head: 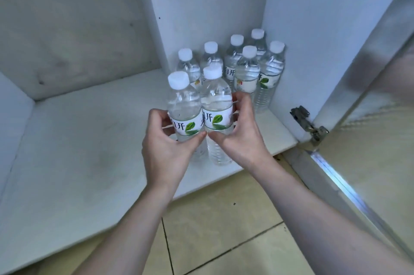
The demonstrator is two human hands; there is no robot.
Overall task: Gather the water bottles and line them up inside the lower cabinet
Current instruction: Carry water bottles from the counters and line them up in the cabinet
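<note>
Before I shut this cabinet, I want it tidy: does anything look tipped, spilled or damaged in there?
Nothing stands out. Six bottles stand upright and capped by the right wall, no puddle on the shelf. The left hand and right hand each hold one more upright bottle in front. The shelf shows only faint scuffs.

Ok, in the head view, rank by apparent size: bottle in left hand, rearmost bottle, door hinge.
1. Bottle in left hand, though it sits nearest the camera.
2. Rearmost bottle, mostly hidden behind others.
3. Door hinge.
</note>
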